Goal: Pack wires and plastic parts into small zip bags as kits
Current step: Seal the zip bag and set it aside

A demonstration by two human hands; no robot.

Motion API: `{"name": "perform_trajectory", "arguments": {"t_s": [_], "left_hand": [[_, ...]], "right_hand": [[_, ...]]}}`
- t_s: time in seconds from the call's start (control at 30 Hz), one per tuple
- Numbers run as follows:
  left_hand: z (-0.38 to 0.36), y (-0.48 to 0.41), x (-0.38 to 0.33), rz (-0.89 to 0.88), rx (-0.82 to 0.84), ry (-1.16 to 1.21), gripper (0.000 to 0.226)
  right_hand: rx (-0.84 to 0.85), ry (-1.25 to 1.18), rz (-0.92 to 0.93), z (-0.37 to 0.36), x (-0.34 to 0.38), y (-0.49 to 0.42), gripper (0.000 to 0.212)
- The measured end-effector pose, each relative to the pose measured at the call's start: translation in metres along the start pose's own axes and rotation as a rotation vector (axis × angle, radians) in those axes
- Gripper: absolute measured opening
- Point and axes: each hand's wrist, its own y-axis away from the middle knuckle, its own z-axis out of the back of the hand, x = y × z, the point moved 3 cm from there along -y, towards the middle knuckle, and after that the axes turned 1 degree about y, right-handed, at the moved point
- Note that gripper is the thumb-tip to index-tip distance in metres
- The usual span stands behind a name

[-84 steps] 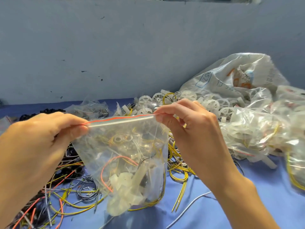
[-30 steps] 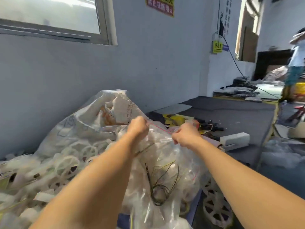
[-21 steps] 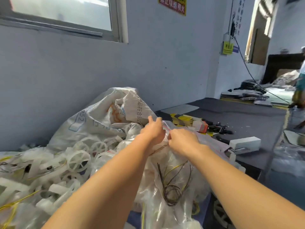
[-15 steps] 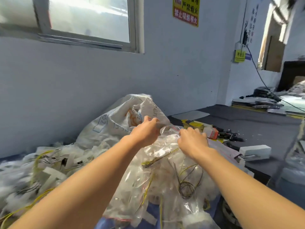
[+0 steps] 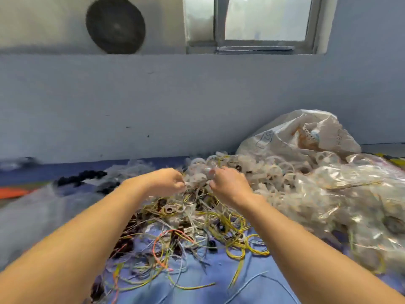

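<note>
Head view: left grip [image 5: 168,182] and right grip [image 5: 230,185] close together at plastic parts [image 5: 276,172] heap, fingers curled, likely picking for next kit. Blur, can't tell if anything pinched. Wires [image 5: 197,227] tangled on bench [image 5: 252,281] under wrists. Filled zip bags [image 5: 350,205] piled right, clear of picking.

Left hand [image 5: 168,182] and right hand [image 5: 230,185] knuckles-up over wire tangle [image 5: 192,227]; fingertips curled under, out of sight, so can't tell if either holds anything. Forearms [image 5: 87,249] run off bottom edge. Left side of view smeared: grey mass [image 5: 28,216] shapeless, orange strip [image 5: 13,193] cut by left edge, black bits [image 5: 81,177] too soft to identify. Heap of filled bags [image 5: 350,205] passes right edge, contents mere glints. Print on woven sack [image 5: 300,137] illegible. Window [image 5: 263,20] cropped at top.
</note>
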Motion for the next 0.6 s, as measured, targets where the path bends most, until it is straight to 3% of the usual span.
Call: {"name": "perform_trajectory", "arguments": {"t_s": [0.13,0.33,0.47,0.53,0.6], "left_hand": [[-0.006,0.079,0.104,0.204,-0.061,0.087,0.029],[-0.031,0.149,0.202,0.499,-0.2,0.151,0.029],[-0.052,0.183,0.24,0.652,-0.219,-0.133,0.032],[-0.069,0.195,0.251,0.706,-0.145,-0.31,0.033],[-0.09,0.2,0.258,0.741,-0.09,-0.341,0.035]], "right_hand": [[0.088,-0.02,0.123,-0.052,0.09,0.011,0.033],[0.19,-0.018,0.221,-0.106,0.154,0.037,0.031],[0.21,-0.035,0.247,-0.124,0.167,0.048,0.033],[0.214,-0.04,0.259,-0.127,0.171,0.051,0.035],[0.21,-0.048,0.264,-0.131,0.173,0.051,0.036]]}}
